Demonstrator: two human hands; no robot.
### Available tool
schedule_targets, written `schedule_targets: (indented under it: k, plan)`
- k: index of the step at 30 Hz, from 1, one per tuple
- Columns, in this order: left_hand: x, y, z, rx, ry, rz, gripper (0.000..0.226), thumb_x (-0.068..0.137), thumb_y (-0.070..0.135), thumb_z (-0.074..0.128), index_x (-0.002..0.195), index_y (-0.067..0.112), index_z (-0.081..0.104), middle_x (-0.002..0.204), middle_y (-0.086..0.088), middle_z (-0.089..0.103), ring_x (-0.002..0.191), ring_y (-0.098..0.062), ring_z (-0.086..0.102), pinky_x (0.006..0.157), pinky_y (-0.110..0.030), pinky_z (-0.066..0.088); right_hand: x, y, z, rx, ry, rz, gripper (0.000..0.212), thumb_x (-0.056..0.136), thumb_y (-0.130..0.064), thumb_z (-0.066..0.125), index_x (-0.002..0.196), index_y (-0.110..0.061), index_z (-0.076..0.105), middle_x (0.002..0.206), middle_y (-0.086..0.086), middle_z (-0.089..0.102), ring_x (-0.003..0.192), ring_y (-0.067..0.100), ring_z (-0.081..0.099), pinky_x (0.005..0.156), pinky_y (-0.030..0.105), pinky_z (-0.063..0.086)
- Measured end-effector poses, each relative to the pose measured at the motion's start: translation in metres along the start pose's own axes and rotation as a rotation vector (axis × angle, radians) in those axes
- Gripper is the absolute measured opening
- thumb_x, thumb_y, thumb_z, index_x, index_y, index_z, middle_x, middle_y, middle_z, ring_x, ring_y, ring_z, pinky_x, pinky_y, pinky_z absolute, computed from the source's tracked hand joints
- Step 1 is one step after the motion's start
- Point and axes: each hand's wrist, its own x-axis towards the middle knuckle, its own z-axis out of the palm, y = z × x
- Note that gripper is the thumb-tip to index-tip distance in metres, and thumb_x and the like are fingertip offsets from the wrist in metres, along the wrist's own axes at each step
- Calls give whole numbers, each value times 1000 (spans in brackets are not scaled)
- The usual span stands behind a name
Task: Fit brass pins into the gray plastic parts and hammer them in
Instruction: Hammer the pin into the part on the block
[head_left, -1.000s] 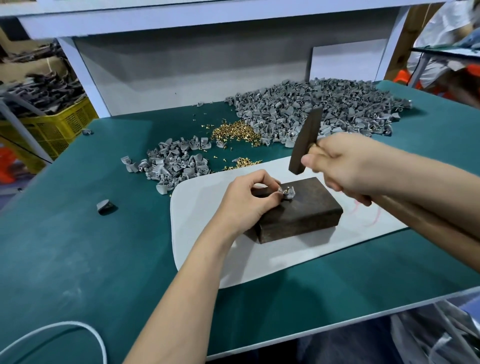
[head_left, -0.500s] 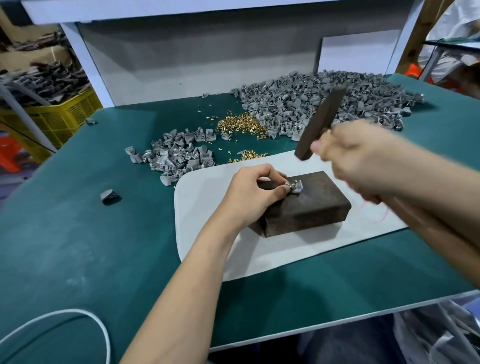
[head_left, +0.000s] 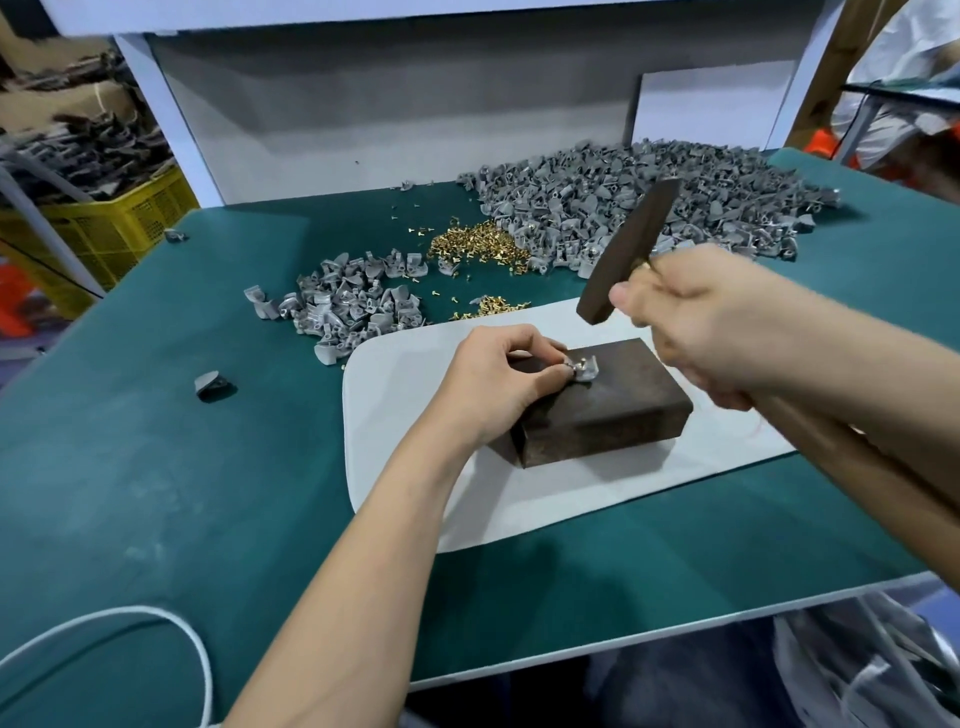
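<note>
Ops: Step in hand?

QA: Hammering, by my read. Left hand (head_left: 498, 379) pinches gray part (head_left: 586, 370) down on top of block (head_left: 613, 415), at the block's left end. Brass pin (head_left: 583, 359) stands in the part, head proud, so not seated yet.

Ops: Hammer?

QA: Right hand (head_left: 711, 322) is clenched round the handle, close up under the head. Hammer (head_left: 628, 252) hangs above the block's far edge, head tilted, well clear of the pin. No contact.

Ops: Next move?

QA: Short straight tap down onto the pin head, I'd say. Fingertips (head_left: 545, 353) sit just beside the pin, so the face has to land square. A glancing hit could bend the pin, kick the part off the block or catch a finger. Left hand should hold the part flat until the pin bites.

Ops: Stock?

QA: Big pile of parts (head_left: 649, 202) behind the block. Loose pins (head_left: 478, 244) behind it to the left. Smaller pile of parts (head_left: 353, 306) further left of the block. Can't tell which pile is finished. One stray part (head_left: 213, 385) lies well left of the block. White mat (head_left: 405, 395) is under the block, on green table (head_left: 156, 467).
</note>
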Motion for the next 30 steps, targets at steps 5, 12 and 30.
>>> schedule_targets:
  k: [5, 12, 30]
  plan:
    - [-2, -1, 3, -23, 20, 2, 10, 80, -1, 71, 73, 5, 67, 95, -8, 69, 83, -14, 64, 84, -23, 52, 5, 11, 3, 192, -98, 118, 37, 101, -27, 41, 68, -13, 37, 38, -3, 32, 22, 13, 27, 28, 14, 24]
    - [-1, 0, 2, -142, 25, -132, 28, 82, 11, 72, 56, 21, 70, 91, 10, 72, 78, 1, 64, 69, -11, 47, 56, 65, -22, 1325, -267, 286, 27, 95, -30, 40, 73, -14, 42, 44, -10, 25, 25, 5, 15, 24, 13, 20]
    - [-1, 16, -7, -150, 213, -112, 15, 75, 22, 64, 61, 24, 65, 103, 1, 73, 101, -9, 65, 92, -28, 44, 101, 130, 27, 1526, -695, 407, 20, 86, -24, 52, 93, -5, 51, 62, 0, 40, 45, 8, 43, 43, 24, 49]
